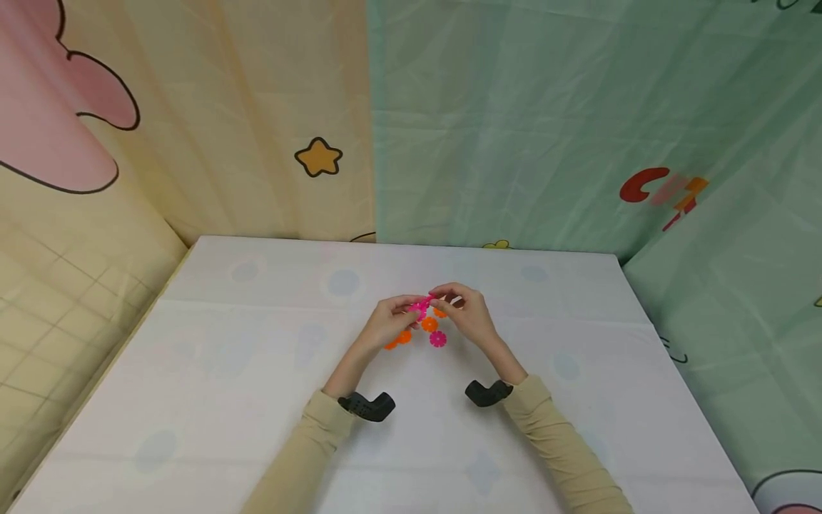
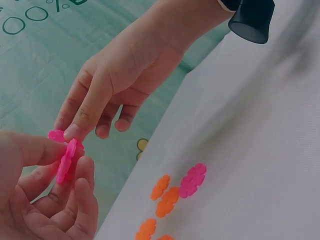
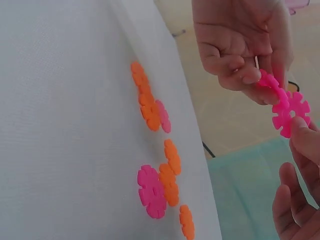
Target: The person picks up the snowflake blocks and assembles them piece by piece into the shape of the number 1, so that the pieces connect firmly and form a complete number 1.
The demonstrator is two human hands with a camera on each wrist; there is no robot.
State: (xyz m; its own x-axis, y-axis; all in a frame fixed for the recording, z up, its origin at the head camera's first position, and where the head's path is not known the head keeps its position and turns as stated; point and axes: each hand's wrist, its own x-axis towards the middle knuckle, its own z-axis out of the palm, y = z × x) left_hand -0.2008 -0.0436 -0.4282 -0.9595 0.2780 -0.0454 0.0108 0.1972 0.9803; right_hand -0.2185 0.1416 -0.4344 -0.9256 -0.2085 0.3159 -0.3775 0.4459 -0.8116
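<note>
- Fingers of the left hand [image 1: 387, 321]: thumb and fingers pinch a pink flower-shaped disc [image 2: 63, 169], seen nearly edge-on in the left wrist view.
- Fingers of the right hand [image 1: 470, 314]: thumb and forefinger pinch a second pink disc [image 3: 299, 104]; the other fingers curve loosely away from it.
- The held discs meet at their notched rims, above the desk [image 1: 411, 464]; whether the notches interlock cannot be told.
- The step appears to be fitting the discs together. To do it well, the left hand would best hold its disc steady while the right lines up notch with notch, the faces crosswise, then pushes straight in. Gripping away from the meeting notches keeps the fingertips clear; twisting could bend the thin petals.
- Count in the hands: two pink discs can be made out; fingers may hide more.
- Count on the desk, below the hands: five orange discs [image 3: 169, 186] and two loose pink discs [image 3: 148, 185] can be told apart in the right wrist view, some overlapping.
- Farther out: two black wrist devices [image 1: 369, 408], one per wrist, and two beige sleeves [image 1: 302, 457].
- Beyond the desk: a yellow and green printed cloth [image 1: 488, 128].
</note>
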